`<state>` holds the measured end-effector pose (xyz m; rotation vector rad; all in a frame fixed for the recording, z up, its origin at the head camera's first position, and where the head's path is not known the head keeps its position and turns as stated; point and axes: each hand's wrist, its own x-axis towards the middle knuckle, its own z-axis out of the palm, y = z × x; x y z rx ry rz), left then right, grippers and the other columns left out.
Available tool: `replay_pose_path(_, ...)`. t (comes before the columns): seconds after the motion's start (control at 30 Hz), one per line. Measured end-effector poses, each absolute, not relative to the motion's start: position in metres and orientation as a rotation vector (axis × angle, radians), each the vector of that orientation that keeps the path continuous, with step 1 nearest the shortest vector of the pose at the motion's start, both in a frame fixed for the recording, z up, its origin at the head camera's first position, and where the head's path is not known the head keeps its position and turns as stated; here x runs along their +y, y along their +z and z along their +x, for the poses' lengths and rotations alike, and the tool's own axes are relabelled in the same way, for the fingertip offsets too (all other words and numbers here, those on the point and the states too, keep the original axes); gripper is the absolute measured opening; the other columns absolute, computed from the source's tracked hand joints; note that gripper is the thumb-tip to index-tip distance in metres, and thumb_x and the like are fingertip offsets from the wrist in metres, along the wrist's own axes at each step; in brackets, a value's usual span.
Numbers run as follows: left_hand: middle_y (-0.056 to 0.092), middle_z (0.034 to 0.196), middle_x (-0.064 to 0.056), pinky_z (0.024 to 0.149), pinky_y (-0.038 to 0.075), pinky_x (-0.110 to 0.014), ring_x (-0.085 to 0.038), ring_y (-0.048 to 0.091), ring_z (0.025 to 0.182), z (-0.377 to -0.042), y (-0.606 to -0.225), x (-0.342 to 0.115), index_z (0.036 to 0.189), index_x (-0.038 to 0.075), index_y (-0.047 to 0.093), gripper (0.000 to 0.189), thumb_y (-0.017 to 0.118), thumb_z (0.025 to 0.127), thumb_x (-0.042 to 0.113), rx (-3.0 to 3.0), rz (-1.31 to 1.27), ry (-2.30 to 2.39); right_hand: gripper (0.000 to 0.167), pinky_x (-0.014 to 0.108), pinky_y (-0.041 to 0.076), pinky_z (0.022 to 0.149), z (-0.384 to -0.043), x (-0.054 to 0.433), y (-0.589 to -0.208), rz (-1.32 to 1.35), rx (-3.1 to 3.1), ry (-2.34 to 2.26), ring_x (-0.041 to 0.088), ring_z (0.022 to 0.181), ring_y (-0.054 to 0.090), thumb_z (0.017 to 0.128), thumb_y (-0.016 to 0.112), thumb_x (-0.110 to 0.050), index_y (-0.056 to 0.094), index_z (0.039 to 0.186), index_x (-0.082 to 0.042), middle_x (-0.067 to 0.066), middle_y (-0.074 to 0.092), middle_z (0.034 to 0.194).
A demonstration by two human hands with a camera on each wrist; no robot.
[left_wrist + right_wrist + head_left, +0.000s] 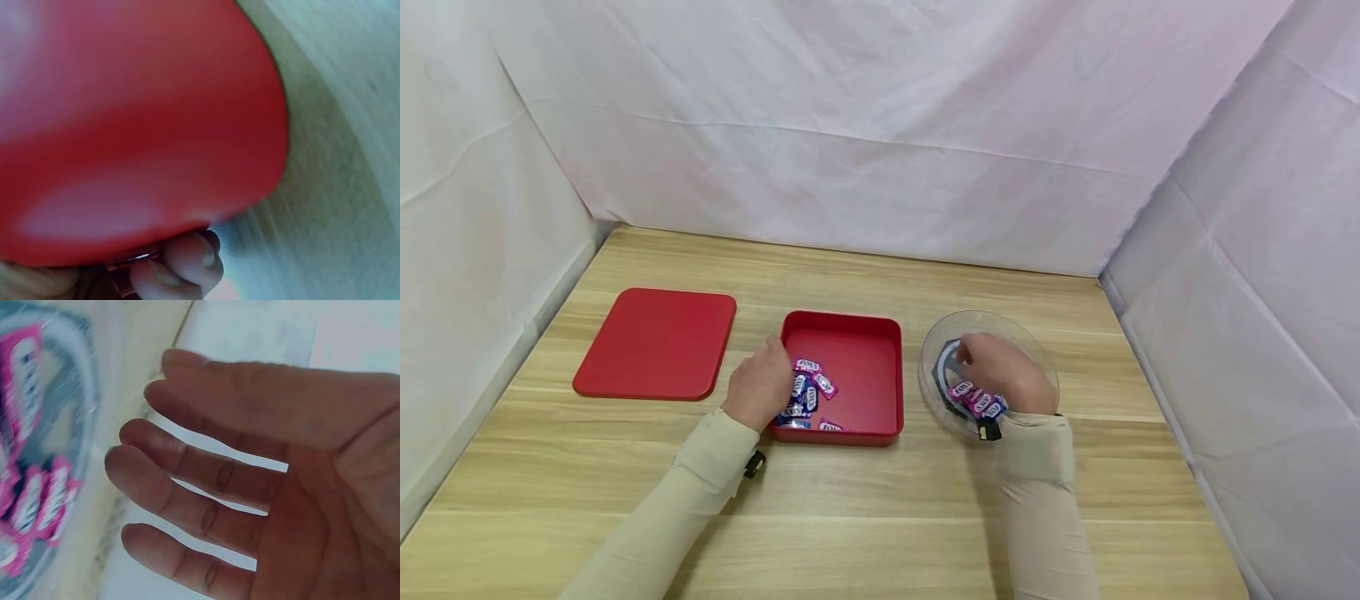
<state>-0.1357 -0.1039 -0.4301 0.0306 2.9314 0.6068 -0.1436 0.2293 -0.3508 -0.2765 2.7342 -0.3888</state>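
Here the left hand (762,383) grips the box (868,375) by its left wall, open side up. Candies (801,393) bunch at its left; one (825,384) slants, long axis from far left to near right. The right hand's (1007,371) fingers, loosely extended and holding nothing, hover at the bowl (958,323).

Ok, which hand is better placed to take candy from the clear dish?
Likely the right hand: it hangs over the clear dish near the candies, its fingers empty; the left hand is at the red box.
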Motion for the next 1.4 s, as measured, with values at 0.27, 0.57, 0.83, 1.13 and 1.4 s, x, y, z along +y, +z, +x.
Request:
replay_pose_path(0.27,0.068,0.088,-0.027,0.077,0.066,-0.058,-0.041,0.074,0.076,-0.136,-0.43,-0.103,0.121,-0.013,0.051,0.027,0.055,0.108,0.011,2.935,0.032,0.593,0.029,0.045,0.06,0.095,-0.142,0.191,-0.329,-0.365,2.758,-0.35,0.027,0.104,0.07,0.1,0.073,-0.01,0.07,0.126,0.001,0.017,0.074,0.126)
replay_pose_path(0.57,0.069,0.091,-0.028,0.079,0.066,-0.059,-0.041,0.074,0.078,-0.137,-0.43,-0.104,0.122,-0.014,0.051,0.029,0.055,0.108,0.011,2.925,0.026,0.579,0.038,0.044,0.061,0.096,-0.138,0.141,-0.318,-0.475,2.807,-0.241,0.027,0.107,0.071,0.1,0.078,-0.019,0.069,0.132,-0.003,0.014,0.072,0.125)
replay_pose_path(0.83,0.067,0.086,-0.026,0.076,0.066,-0.059,-0.042,0.074,0.076,-0.135,-0.429,-0.102,0.119,-0.013,0.052,0.026,0.053,0.109,0.011,2.934,0.028,0.593,0.037,0.041,0.063,0.092,-0.133,0.106,-0.326,-0.571,2.773,-0.186,0.024,0.105,0.07,0.1,0.074,-0.016,0.069,0.136,-0.008,0.012,0.071,0.126)
replay_pose_path(1.13,0.068,0.088,-0.027,0.077,0.066,-0.058,-0.042,0.075,0.078,-0.137,-0.429,-0.102,0.12,-0.013,0.052,0.027,0.052,0.109,0.012,2.928,0.036,0.59,0.044,0.041,0.065,0.094,-0.125,0.077,-0.342,-0.576,2.688,-0.157,0.021,0.106,0.069,0.097,0.079,-0.021,0.069,0.139,-0.015,0.008,0.072,0.127)
replay_pose_path(1.4,0.066,0.085,-0.025,0.074,0.066,-0.057,-0.04,0.073,0.074,-0.137,-0.429,-0.104,0.121,-0.014,0.051,0.027,0.051,0.109,0.011,2.918,0.044,0.605,0.024,0.035,0.063,0.091,-0.124,0.063,-0.363,-0.618,2.574,-0.166,0.017,0.089,0.064,0.097,0.08,-0.016,0.074,0.119,-0.015,0.002,0.071,0.102)
